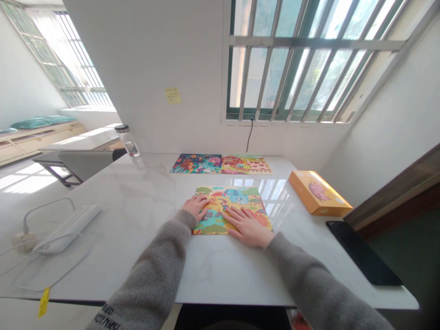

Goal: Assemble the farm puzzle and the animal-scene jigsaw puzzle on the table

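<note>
My left hand (195, 207) lies flat on the left part of a colourful cartoon jigsaw puzzle (237, 195), its fingertips reaching onto the yellow area. My right hand (247, 225) rests palm down on the puzzle's lower right part, with its fingers pointing left towards the other hand. Neither hand grips anything. The two hands hide much of the puzzle's lower half. Farther back on the white marble table (137, 256) lie a blue-toned picture puzzle (195, 163) and a farm-scene puzzle (246, 165), edge to edge.
An orange box (319, 192) lies to the right, and a black tablet (364, 252) sits near the right edge. To the left are a white power strip (65, 229) with cables and a clear water bottle (128, 140). A wall and barred window stand behind the table.
</note>
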A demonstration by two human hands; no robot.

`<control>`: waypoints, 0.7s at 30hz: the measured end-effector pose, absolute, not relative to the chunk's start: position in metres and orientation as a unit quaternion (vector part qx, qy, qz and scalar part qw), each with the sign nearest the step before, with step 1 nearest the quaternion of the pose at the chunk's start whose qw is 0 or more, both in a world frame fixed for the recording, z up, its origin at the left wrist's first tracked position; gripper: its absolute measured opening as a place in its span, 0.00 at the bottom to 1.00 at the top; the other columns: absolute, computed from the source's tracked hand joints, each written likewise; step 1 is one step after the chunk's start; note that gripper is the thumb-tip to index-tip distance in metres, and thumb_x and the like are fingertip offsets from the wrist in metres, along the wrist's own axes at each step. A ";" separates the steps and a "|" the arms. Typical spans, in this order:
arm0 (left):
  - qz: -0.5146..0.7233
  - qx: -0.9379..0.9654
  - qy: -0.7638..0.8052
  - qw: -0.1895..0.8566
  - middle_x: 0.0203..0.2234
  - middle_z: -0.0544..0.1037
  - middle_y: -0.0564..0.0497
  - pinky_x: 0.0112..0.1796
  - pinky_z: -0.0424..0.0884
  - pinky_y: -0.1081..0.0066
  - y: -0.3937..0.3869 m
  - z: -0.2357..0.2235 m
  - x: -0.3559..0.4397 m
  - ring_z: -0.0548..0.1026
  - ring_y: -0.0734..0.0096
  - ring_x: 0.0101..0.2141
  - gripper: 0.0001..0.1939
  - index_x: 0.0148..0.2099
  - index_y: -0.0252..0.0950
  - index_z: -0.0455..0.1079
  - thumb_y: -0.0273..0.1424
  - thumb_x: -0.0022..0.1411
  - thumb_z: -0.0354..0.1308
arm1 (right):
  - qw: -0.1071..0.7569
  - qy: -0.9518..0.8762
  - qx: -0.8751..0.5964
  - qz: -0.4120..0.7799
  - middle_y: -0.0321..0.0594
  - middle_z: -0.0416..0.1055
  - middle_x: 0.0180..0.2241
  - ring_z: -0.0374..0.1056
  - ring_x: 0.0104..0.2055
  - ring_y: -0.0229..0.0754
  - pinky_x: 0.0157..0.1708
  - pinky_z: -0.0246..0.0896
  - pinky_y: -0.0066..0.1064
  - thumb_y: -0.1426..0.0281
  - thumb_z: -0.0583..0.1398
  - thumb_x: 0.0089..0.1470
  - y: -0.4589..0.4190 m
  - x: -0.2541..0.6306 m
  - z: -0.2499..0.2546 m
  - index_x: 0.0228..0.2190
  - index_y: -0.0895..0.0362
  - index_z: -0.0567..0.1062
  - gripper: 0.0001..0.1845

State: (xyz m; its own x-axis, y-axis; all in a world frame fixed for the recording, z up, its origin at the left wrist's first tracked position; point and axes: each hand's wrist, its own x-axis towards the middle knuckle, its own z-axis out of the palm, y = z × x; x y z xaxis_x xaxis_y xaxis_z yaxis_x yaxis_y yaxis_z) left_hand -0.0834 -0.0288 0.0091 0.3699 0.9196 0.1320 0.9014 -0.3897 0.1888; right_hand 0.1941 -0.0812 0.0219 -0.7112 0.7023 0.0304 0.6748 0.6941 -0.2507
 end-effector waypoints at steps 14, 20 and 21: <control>0.178 0.836 0.516 0.059 0.60 0.67 0.44 0.58 0.64 0.50 -0.057 -0.016 -0.104 0.65 0.49 0.58 0.26 0.59 0.44 0.70 0.40 0.58 0.62 | 0.181 -0.874 -0.424 0.151 0.45 0.62 0.64 0.54 0.68 0.48 0.67 0.52 0.49 0.71 0.53 0.63 -0.119 0.259 0.022 0.59 0.52 0.69 0.23; 0.213 0.841 0.494 0.063 0.59 0.67 0.45 0.58 0.65 0.53 -0.084 -0.017 -0.133 0.66 0.51 0.57 0.28 0.59 0.45 0.71 0.42 0.57 0.63 | 0.218 -0.855 -0.462 0.092 0.44 0.66 0.61 0.58 0.64 0.48 0.63 0.59 0.48 0.74 0.52 0.63 -0.131 0.286 0.013 0.55 0.49 0.73 0.22; 0.219 0.839 0.494 0.058 0.59 0.67 0.45 0.58 0.65 0.53 -0.088 -0.018 -0.137 0.66 0.51 0.57 0.27 0.59 0.45 0.71 0.42 0.57 0.63 | 0.223 -0.850 -0.470 0.086 0.44 0.66 0.60 0.59 0.63 0.49 0.62 0.61 0.48 0.73 0.52 0.63 -0.133 0.288 0.013 0.55 0.49 0.73 0.21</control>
